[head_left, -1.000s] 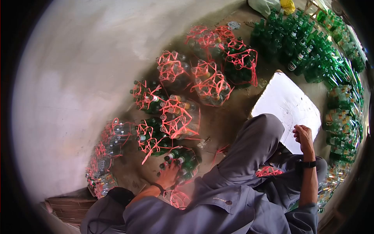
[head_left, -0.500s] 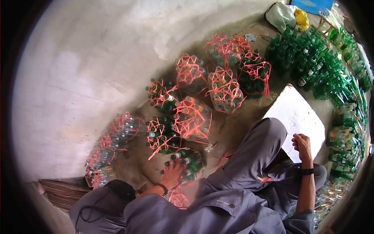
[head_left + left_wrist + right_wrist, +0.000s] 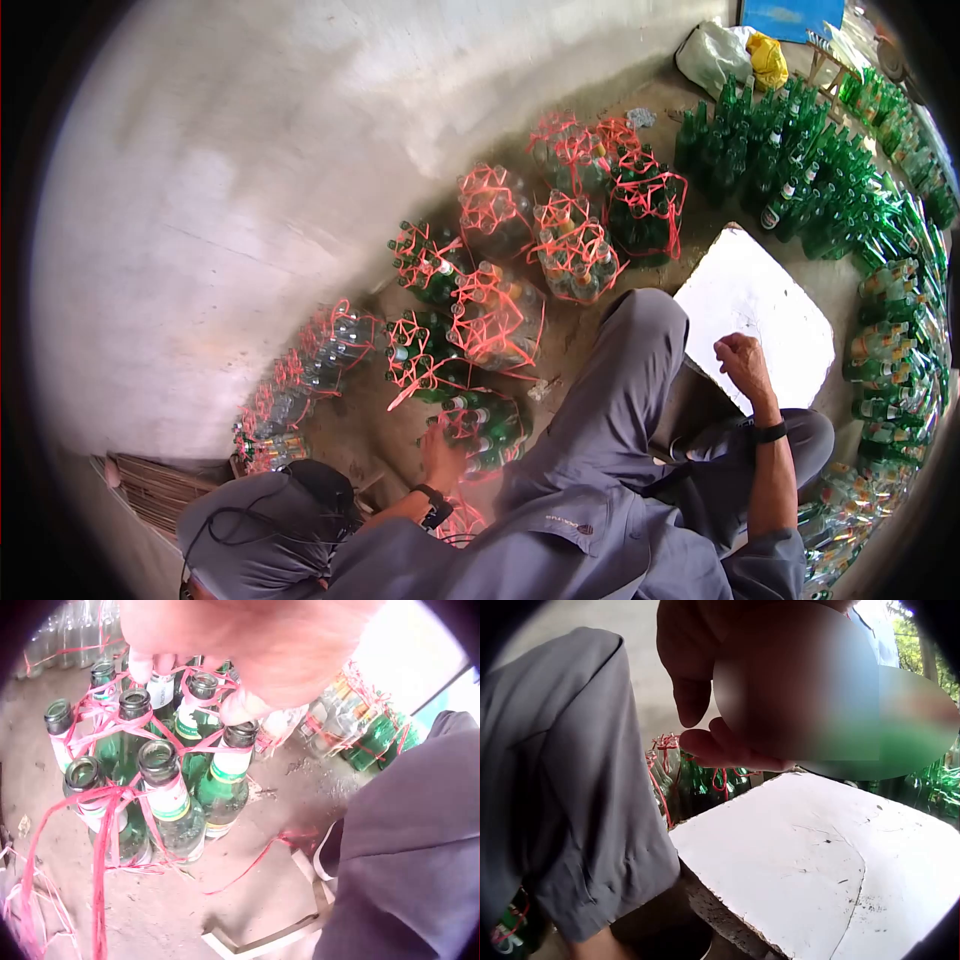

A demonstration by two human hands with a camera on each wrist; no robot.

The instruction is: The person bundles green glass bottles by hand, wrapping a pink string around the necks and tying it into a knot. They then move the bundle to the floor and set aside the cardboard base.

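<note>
Since half a second ago the right hand has drifted leftward over the flat white foam-like slab, and the grey trouser knee has shifted with it. The left hand stays where it was.

At far left a stack of brown cardboard sheets lies on the floor by the pale concrete wall. Just beside it runs a row of clear glass bottles bound in pink-red string.

Next comes the left hand, grasping the top of a bundle of green glass bottles. In the left wrist view its fingertips curl down onto the open bottle necks and the pink-red plastic string that ties the bundle. The bundle stands upright on the dusty floor, close against the person's leg.

Beyond it more tied bundles of bottles stand together near the wall.

Further right, the right hand hangs just above the slab. Its fingers are loosely curled, and nothing shows in them, though part of the hand is blurred.

At far right loose green glass bottles crowd the floor.
</note>
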